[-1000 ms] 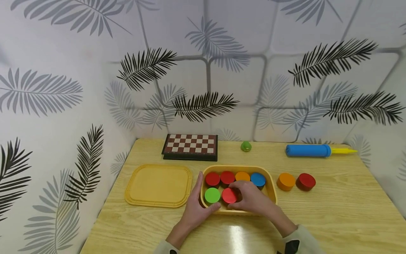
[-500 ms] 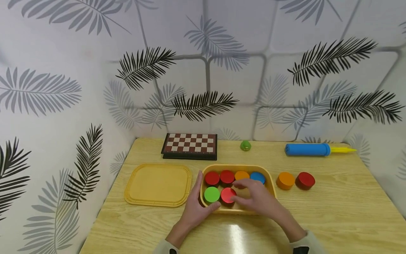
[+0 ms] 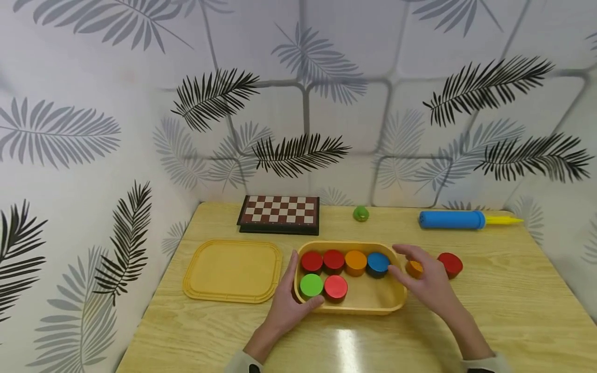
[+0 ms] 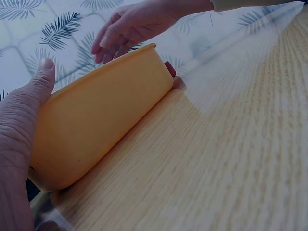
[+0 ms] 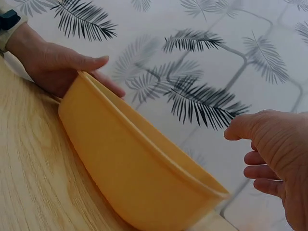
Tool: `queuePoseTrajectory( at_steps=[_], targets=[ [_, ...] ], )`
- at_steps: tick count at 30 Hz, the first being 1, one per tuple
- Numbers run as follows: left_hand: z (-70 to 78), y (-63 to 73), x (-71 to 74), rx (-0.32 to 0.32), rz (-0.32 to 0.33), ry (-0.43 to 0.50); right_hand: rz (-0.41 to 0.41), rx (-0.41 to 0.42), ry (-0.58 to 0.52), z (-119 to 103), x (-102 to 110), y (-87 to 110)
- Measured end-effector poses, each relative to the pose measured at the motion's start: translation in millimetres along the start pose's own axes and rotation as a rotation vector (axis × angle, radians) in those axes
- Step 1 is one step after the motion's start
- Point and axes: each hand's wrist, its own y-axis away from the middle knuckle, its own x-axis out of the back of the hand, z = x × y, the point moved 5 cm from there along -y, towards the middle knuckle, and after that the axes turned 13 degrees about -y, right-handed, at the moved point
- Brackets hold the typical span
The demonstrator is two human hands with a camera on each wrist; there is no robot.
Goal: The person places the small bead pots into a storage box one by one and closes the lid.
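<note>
A yellow plastic box (image 3: 374,297) stands on the table, holding several short coloured cylinders. Along its back side are two dark red cylinders, an orange cylinder (image 3: 356,262) and a blue cylinder (image 3: 378,264). A green cylinder (image 3: 311,286) and a light red cylinder (image 3: 336,288) sit at the front left. My left hand (image 3: 288,302) grips the box's left end, thumb over the front rim. Past the right rim, my right hand (image 3: 431,287) hovers with fingers spread and nothing held. It partly covers an orange cylinder (image 3: 414,269) outside the box; a dark red cylinder (image 3: 450,265) lies beside that one.
A flat yellow lid (image 3: 233,271) lies left of the box. Behind are a folded checkerboard case (image 3: 280,213), a small green object (image 3: 361,213) and a blue pump (image 3: 452,219) with a yellow nozzle. A patterned wall (image 3: 345,119) borders the table's back.
My right hand has let go of the light red cylinder and moved right, out of the box, towards the orange cylinder outside. My left hand has stayed on the box.
</note>
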Motion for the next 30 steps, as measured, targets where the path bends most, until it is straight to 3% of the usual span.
queuePoseTrajectory(
  at_steps=[15,24,30],
  targets=[
    [0.3,-0.1,-0.1,0.003,0.005,-0.006,0.217,-0.173,0.103,69.8,69.8,34.3],
    [0.1,-3.4,-0.8,-0.011,0.017,-0.017,0.218,-0.355,0.049,116.9,80.2,52.1],
    [-1.8,-1.4,-1.8,0.002,0.014,-0.010,0.233,-0.440,0.053,126.2,82.4,59.5]
  ],
)
